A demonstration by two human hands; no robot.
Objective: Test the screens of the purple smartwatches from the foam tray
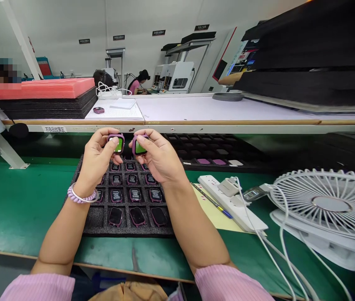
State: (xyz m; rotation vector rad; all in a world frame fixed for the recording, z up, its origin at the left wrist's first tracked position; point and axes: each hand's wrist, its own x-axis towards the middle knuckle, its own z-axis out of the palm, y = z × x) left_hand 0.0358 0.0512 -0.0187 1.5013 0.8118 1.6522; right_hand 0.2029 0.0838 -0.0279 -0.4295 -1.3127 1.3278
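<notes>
My left hand [100,152] is closed on a purple-framed smartwatch [119,144] without a strap, its screen lit green and the thumb on the glass. A second purple smartwatch [137,146], also showing green, is pinched in my right hand [158,156], thumb across its face. Both are held apart, side by side, above the far part of a black foam tray [94,217]. Rows of purple watches lie in the tray's pockets; several screens show white text, while the front-row watch [137,216] has a dark screen. My wrists and forearms hide some pockets.
A shelf [177,108] crosses behind my hands, bearing red foam [48,88] and a lone watch [99,110]. Below it, another dark tray [202,150] holds parts. At right are a power strip [224,200], a pen [215,202], cables and a white fan [328,205]. A person [138,83] sits far off.
</notes>
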